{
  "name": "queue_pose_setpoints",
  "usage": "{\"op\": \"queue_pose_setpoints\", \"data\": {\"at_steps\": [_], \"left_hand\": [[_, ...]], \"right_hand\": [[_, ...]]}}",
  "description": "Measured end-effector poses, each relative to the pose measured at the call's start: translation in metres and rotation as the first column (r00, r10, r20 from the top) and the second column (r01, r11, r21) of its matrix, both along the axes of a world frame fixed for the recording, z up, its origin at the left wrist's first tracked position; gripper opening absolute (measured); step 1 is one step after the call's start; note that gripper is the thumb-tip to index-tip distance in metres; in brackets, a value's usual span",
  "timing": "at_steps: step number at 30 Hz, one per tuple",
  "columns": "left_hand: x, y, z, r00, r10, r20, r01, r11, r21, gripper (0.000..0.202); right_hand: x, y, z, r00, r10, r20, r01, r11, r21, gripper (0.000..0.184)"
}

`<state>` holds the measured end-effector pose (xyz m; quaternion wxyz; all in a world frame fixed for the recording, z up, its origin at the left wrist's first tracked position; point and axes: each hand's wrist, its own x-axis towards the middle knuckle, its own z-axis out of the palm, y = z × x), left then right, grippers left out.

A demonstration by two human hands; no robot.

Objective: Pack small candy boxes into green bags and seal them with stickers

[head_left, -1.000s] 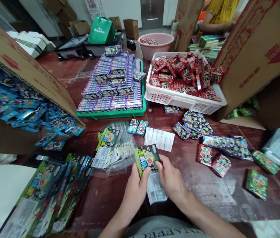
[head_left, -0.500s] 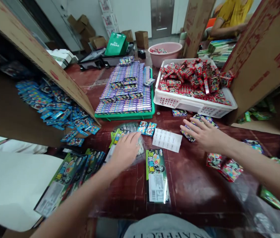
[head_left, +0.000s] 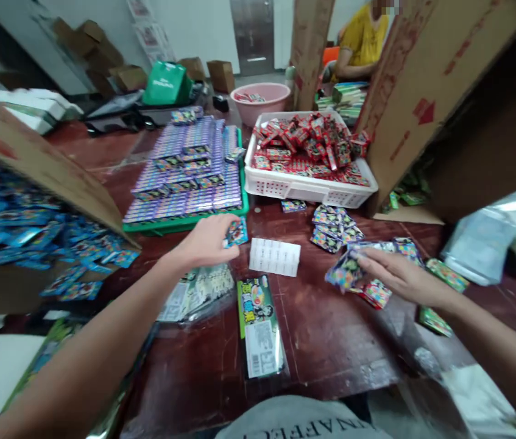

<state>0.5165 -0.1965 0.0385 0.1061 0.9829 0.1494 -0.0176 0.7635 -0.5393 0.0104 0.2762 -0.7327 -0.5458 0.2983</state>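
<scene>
My left hand (head_left: 207, 241) is closed on small blue candy packets (head_left: 238, 231) by the front of the green tray (head_left: 161, 227); its fingertips are partly hidden. To the right, my right hand (head_left: 388, 273) pinches a slightly blurred purple candy packet (head_left: 346, 272) above the table. Several purple packets (head_left: 331, 224) lie just beyond it, and red packets (head_left: 376, 294) lie partly under it. Between my hands rests a white sheet of printed labels (head_left: 275, 256). Nearer to me is a flat black-and-green printed bag (head_left: 260, 326). A stack of clear bags (head_left: 203, 292) lies below my left wrist.
Purple boxes (head_left: 184, 164) fill the green tray. Beside it stands a white basket (head_left: 303, 189) heaped with red packets. Cardboard boxes with blue packets (head_left: 66, 238) at left and green ones (head_left: 406, 192) at right flank the table. A person in yellow (head_left: 362, 39) sits behind.
My left hand has moved onto the blue packets and closed on them. My right hand has left the purple pile, drawn nearer and lifted a purple packet. The view has turned right.
</scene>
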Motion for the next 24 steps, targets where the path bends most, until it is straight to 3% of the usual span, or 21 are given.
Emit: {"op": "queue_pose_setpoints", "data": {"at_steps": [1, 3, 5, 8, 10, 12, 14, 15, 20, 24], "left_hand": [[-0.004, -0.012, 0.002, 0.999, 0.004, 0.035, 0.002, 0.986, -0.169, 0.046], [-0.004, -0.044, -0.004, 0.999, -0.043, 0.015, 0.045, 0.894, -0.445, 0.034], [0.006, -0.085, -0.019, 0.988, -0.145, -0.059, 0.093, 0.846, -0.526, 0.038], [0.024, -0.135, -0.046, 0.944, -0.26, -0.205, 0.125, 0.853, -0.507, 0.037], [0.028, -0.153, -0.057, 0.965, -0.213, -0.151, 0.13, 0.893, -0.431, 0.04], [0.024, -0.161, -0.062, 0.985, -0.17, -0.02, 0.154, 0.932, -0.329, 0.069], [0.016, -0.165, -0.067, 0.98, -0.192, 0.05, 0.198, 0.941, -0.275, 0.107], [0.012, -0.167, -0.071, 0.976, -0.21, 0.048, 0.215, 0.935, -0.281, 0.116], [0.007, -0.174, -0.092, 0.974, -0.219, 0.052, 0.223, 0.911, -0.348, 0.1], [0.012, -0.179, -0.1, 0.968, -0.243, 0.058, 0.247, 0.901, -0.356, 0.1]], "right_hand": [[-0.008, -0.011, -0.009, 0.987, -0.029, -0.159, 0.021, 0.999, -0.05, 0.036], [-0.022, -0.021, -0.03, 0.934, -0.051, -0.353, 0.006, 0.992, -0.127, 0.037], [-0.032, -0.022, -0.048, 0.943, -0.03, -0.331, -0.028, 0.985, -0.169, 0.038], [-0.039, -0.022, -0.061, 0.999, -0.021, -0.042, 0.013, 0.984, -0.179, 0.038], [-0.044, -0.028, -0.061, 0.986, -0.063, 0.151, 0.086, 0.985, -0.148, 0.043], [-0.052, -0.037, -0.059, 0.965, -0.058, 0.254, 0.086, 0.991, -0.099, 0.063], [-0.064, -0.045, -0.061, 0.952, 0.009, 0.305, 0.005, 0.999, -0.044, 0.088], [-0.069, -0.046, -0.063, 0.946, 0.036, 0.321, -0.032, 0.999, -0.02, 0.096], [-0.084, -0.037, -0.075, 0.958, 0.002, 0.287, -0.019, 0.998, 0.056, 0.094], [-0.082, -0.024, -0.076, 0.966, 0.045, 0.255, -0.056, 0.998, 0.039, 0.102]]}}
